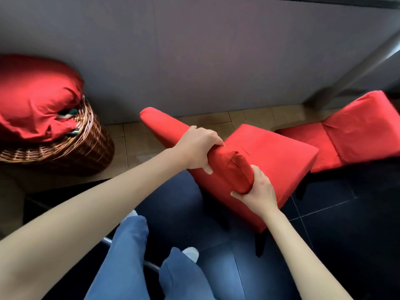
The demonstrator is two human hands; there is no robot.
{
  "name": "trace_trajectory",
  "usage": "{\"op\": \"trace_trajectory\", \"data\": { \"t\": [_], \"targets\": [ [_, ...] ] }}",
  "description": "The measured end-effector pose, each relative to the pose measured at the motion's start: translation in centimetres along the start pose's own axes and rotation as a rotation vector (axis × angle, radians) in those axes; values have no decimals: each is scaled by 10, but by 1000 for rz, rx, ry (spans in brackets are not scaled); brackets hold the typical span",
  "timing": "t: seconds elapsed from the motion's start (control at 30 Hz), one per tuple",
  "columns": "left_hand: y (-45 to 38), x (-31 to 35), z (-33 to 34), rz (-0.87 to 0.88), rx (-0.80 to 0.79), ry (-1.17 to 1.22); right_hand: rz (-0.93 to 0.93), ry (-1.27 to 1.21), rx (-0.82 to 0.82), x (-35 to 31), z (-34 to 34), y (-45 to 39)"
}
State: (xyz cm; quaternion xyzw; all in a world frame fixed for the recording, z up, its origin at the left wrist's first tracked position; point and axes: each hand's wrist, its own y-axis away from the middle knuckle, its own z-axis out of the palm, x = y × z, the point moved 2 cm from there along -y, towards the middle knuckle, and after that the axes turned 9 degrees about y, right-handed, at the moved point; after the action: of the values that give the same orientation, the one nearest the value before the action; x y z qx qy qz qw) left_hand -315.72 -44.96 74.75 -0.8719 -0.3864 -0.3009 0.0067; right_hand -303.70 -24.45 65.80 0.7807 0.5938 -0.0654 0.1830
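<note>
While you stand over the red fabric-covered chair (270,152), both hands are on the padded red top edge of its backrest (168,128), which runs as a long roll from the far left, by the grey wall (194,50), down toward you on the right. Your left hand (198,146) sits midway along that roll, fingers curled over the top and thumb on the near side, gripping cloth. Your right hand (258,191) wraps the near end, fingers closed round it, and is the hand closer to your body. Between them a short slit in the cover (232,161) gapes. Judging by this, any pull on the cover should go along the roll's axis, not across it. The brown woven wicker basket (86,144) holding a red cloth bundle (34,94) lies well apart to your left.
</note>
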Motion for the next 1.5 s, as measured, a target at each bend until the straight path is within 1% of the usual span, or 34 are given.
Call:
{"op": "trace_trajectory", "data": {
  "t": [0.1, 0.17, 0.23, 0.33, 0.37, 0.43, 0.53, 0.67, 0.77, 0.87, 0.97, 1.1, 1.27, 1.5],
  "targets": [
    [5, 16, 20, 68, 10, 63, 34, 23, 40, 18, -3, 19],
    [7, 19, 30, 102, -4, 30, 70, 7, 53, 32, -6, 33],
    [9, 13, 36, 67, -38, -48, 97, -13, 54, 46, -9, 48],
    [6, -2, 41, -39, -72, -95, 132, -31, 50, 66, -17, 72],
    [5, -3, 43, -52, -83, -107, 148, -41, 42, 73, -20, 80],
    [3, 4, 52, -25, -97, -136, 173, -96, 36, 84, -27, 97],
    [-1, 26, 70, 61, -81, -140, 195, -208, 114, 90, -39, 125],
    [-5, 58, 92, 153, -72, -110, 283, -361, 285, 96, -48, 164],
    [-5, 78, 109, 206, -59, -88, 344, -414, 349, 104, -55, 188],
    [-6, 90, 124, 284, -41, -102, 391, -382, 422, 108, -60, 206],
    [-9, 92, 129, 347, -80, -175, 435, -333, 460, 113, -62, 220],
    [-16, 96, 133, 356, -175, -243, 481, -235, 416, 127, -70, 234],
    [-15, 135, 150, 409, -238, -297, 586, -86, 344, 143, -71, 252],
    [-17, 164, 166, 488, -287, -387, 683, -61, 343, 160, -64, 272]
  ]
}}
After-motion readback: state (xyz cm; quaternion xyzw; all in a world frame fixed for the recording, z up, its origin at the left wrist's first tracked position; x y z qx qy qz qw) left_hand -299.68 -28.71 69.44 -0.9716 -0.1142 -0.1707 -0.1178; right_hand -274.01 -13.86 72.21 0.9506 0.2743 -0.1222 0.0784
